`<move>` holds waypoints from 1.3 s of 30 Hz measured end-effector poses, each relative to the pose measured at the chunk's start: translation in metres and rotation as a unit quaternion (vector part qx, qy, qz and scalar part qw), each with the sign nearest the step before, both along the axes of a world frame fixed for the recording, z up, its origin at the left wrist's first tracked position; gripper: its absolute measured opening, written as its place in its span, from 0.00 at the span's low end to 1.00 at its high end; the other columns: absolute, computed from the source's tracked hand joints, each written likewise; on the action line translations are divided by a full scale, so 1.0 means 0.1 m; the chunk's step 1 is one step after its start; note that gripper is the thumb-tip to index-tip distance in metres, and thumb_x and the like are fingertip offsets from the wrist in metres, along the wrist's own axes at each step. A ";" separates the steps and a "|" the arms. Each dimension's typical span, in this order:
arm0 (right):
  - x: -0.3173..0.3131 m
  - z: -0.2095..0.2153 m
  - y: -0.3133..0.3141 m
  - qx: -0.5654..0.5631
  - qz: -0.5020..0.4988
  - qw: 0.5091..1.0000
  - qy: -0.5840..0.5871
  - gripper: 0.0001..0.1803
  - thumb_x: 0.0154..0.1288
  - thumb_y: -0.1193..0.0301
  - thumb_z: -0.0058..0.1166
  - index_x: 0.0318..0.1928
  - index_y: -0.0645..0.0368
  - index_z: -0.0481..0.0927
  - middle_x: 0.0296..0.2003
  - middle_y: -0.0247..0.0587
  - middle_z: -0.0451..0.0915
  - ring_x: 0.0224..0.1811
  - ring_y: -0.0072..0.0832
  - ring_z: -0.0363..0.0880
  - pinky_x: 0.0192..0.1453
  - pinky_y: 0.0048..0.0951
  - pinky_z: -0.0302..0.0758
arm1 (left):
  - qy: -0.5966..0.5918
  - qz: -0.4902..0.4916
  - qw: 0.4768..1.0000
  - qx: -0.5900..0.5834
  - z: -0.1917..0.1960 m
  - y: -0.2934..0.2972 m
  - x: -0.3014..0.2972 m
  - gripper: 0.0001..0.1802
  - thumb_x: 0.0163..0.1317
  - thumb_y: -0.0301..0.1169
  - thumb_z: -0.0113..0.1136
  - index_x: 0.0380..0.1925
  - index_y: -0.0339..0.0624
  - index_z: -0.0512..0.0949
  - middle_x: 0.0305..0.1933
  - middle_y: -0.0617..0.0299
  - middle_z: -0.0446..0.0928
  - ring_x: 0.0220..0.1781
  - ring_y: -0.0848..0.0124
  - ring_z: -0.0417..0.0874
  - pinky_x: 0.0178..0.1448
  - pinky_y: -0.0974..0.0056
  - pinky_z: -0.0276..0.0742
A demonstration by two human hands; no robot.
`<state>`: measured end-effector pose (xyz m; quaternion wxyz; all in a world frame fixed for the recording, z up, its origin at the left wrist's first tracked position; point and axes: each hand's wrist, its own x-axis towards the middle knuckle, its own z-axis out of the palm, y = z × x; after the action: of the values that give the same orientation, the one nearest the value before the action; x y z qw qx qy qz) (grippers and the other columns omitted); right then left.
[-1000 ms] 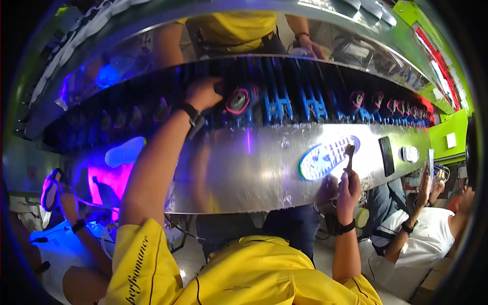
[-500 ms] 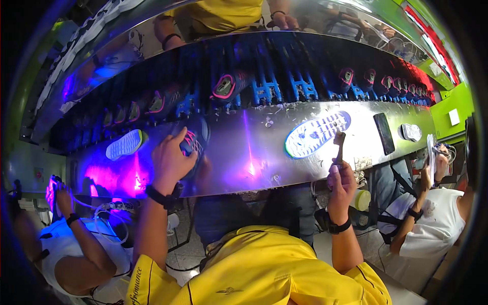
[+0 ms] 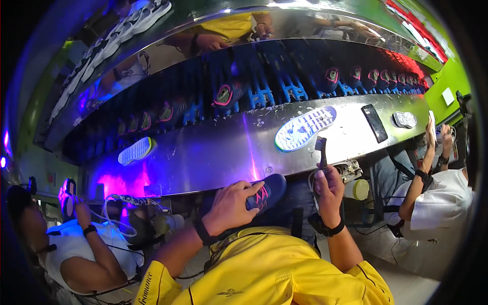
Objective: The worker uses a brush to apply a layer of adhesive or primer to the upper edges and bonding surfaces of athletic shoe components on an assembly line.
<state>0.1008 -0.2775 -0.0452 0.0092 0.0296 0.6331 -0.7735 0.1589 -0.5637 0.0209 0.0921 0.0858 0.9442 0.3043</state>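
My left hand [image 3: 233, 207] grips a dark blue shoe upper [image 3: 273, 189] with pink laces. The fingers wrap over its top, and it is held at the table's near edge, in front of my body. In my right hand [image 3: 330, 193] is a small brush [image 3: 321, 148], held upright by its handle, head up. Just beyond the brush, a white and blue shoe sole [image 3: 305, 128] lies on the metal table [image 3: 213, 170]. Another pale sole [image 3: 136, 151] rests at the left of the table.
A black phone [image 3: 374, 123] and a smaller sole [image 3: 404, 120] lie to the right. Behind the table, blue racks [image 3: 262, 96] carry several dark shoes [image 3: 222, 95] with pink collars. Co-workers in white shirts sit left [image 3: 84, 254] and right [image 3: 441, 198]. A pale yellow tub [image 3: 357, 189] stands below the edge.
My left hand has brought the shoe upper from over the table toward my body and to the right. The brush is slightly nearer to me. The whole view has shifted a little.
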 end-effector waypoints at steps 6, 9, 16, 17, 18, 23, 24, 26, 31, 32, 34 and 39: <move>0.10 0.28 -0.02 0.060 0.032 0.997 0.024 0.14 0.81 0.73 0.59 0.61 0.66 0.80 0.40 0.28 0.82 0.37 0.12 0.73 0.41 0.16 0.70 | -0.087 0.193 0.811 0.545 0.11 -0.38 -0.08 0.42 0.59 0.30 0.80 0.74 0.37 0.74 0.60 0.60 0.83 0.58 0.66 0.85 0.69 0.58 0.78; 0.07 0.34 -0.11 0.078 0.059 0.994 0.056 0.16 0.80 0.74 0.60 0.61 0.68 0.82 0.43 0.34 0.87 0.41 0.18 0.81 0.47 0.21 0.76 | -0.146 0.194 0.706 0.665 0.12 -0.65 -0.16 0.38 0.59 0.26 0.79 0.69 0.40 0.75 0.58 0.62 0.82 0.59 0.66 0.83 0.68 0.59 0.78; -0.09 0.64 -0.53 0.205 0.110 0.970 0.070 0.13 0.75 0.73 0.65 0.54 0.69 0.87 0.37 0.45 0.89 0.39 0.23 0.84 0.45 0.28 0.79 | 0.073 0.163 0.919 0.351 0.16 -0.64 -0.33 0.40 0.51 0.28 0.87 0.64 0.40 0.78 0.57 0.62 0.83 0.58 0.68 0.85 0.64 0.57 0.83; -0.11 0.64 -0.57 0.213 0.115 0.969 0.052 0.13 0.75 0.72 0.65 0.53 0.69 0.86 0.35 0.44 0.88 0.39 0.22 0.84 0.45 0.28 0.79 | 0.134 0.160 0.924 0.320 0.20 -0.58 -0.39 0.41 0.49 0.29 0.87 0.64 0.38 0.77 0.59 0.58 0.84 0.57 0.65 0.87 0.63 0.56 0.84; -0.13 0.63 -0.63 0.212 0.126 0.968 0.036 0.14 0.76 0.70 0.64 0.53 0.69 0.86 0.32 0.43 0.88 0.39 0.21 0.83 0.44 0.28 0.79 | 0.156 0.164 0.928 0.296 0.16 -0.58 -0.41 0.42 0.48 0.29 0.87 0.64 0.38 0.77 0.59 0.56 0.84 0.59 0.63 0.87 0.64 0.55 0.83; -0.23 0.50 -0.80 0.100 0.191 0.968 -0.130 0.14 0.78 0.68 0.63 0.50 0.69 0.88 0.30 0.34 0.86 0.33 0.16 0.77 0.39 0.23 0.73 | 0.274 0.123 0.947 0.111 -0.15 -0.75 -0.32 0.48 0.43 0.25 0.86 0.68 0.39 0.74 0.63 0.50 0.82 0.65 0.57 0.85 0.73 0.50 0.78; -0.25 0.48 -0.82 0.055 0.201 0.962 -0.175 0.14 0.78 0.68 0.62 0.49 0.69 0.89 0.30 0.32 0.85 0.32 0.15 0.76 0.38 0.22 0.71 | 0.290 0.119 0.945 0.090 -0.19 -0.75 -0.26 0.48 0.43 0.25 0.86 0.67 0.39 0.74 0.64 0.49 0.82 0.66 0.55 0.84 0.75 0.48 0.76; -0.30 0.49 -0.91 0.026 0.218 0.949 -0.226 0.13 0.78 0.69 0.62 0.48 0.68 0.90 0.30 0.30 0.85 0.31 0.14 0.74 0.37 0.21 0.69 | 0.319 0.114 0.940 0.042 -0.21 -0.72 -0.12 0.47 0.42 0.24 0.85 0.67 0.40 0.74 0.64 0.47 0.82 0.68 0.50 0.82 0.78 0.44 0.71; -0.23 0.24 -1.11 0.080 0.230 0.949 -0.199 0.14 0.81 0.66 0.60 0.48 0.66 0.90 0.31 0.28 0.84 0.31 0.13 0.73 0.37 0.19 0.68 | 0.265 0.143 0.954 0.008 -0.29 -0.64 0.15 0.40 0.52 0.29 0.78 0.67 0.41 0.72 0.67 0.49 0.79 0.73 0.45 0.78 0.84 0.36 0.60; -0.22 0.21 -1.16 0.123 0.240 0.949 -0.162 0.14 0.81 0.66 0.60 0.49 0.67 0.90 0.31 0.28 0.84 0.31 0.13 0.72 0.37 0.20 0.68 | 0.271 0.145 0.952 0.011 -0.32 -0.65 0.20 0.39 0.55 0.31 0.77 0.67 0.43 0.72 0.68 0.50 0.79 0.73 0.47 0.78 0.84 0.35 0.58; -0.20 0.16 -1.24 0.183 0.244 0.946 -0.108 0.15 0.81 0.66 0.60 0.50 0.67 0.89 0.31 0.28 0.83 0.32 0.13 0.72 0.37 0.21 0.68 | 0.287 0.144 0.947 0.021 -0.40 -0.67 0.26 0.36 0.59 0.34 0.75 0.67 0.45 0.72 0.69 0.51 0.79 0.73 0.50 0.79 0.85 0.33 0.55; -0.17 -0.02 -1.42 0.198 0.218 0.954 -0.055 0.16 0.81 0.64 0.61 0.49 0.69 0.88 0.30 0.29 0.83 0.34 0.14 0.75 0.38 0.23 0.70 | 0.305 0.128 0.944 0.003 -0.49 -0.68 0.34 0.39 0.55 0.29 0.76 0.66 0.44 0.69 0.67 0.49 0.78 0.74 0.46 0.77 0.84 0.31 0.56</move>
<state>0.0841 -0.4199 -0.0473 0.2063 -0.0659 0.7630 -0.6091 0.1927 -0.6313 -0.0282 -0.2408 0.0530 0.9292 0.2752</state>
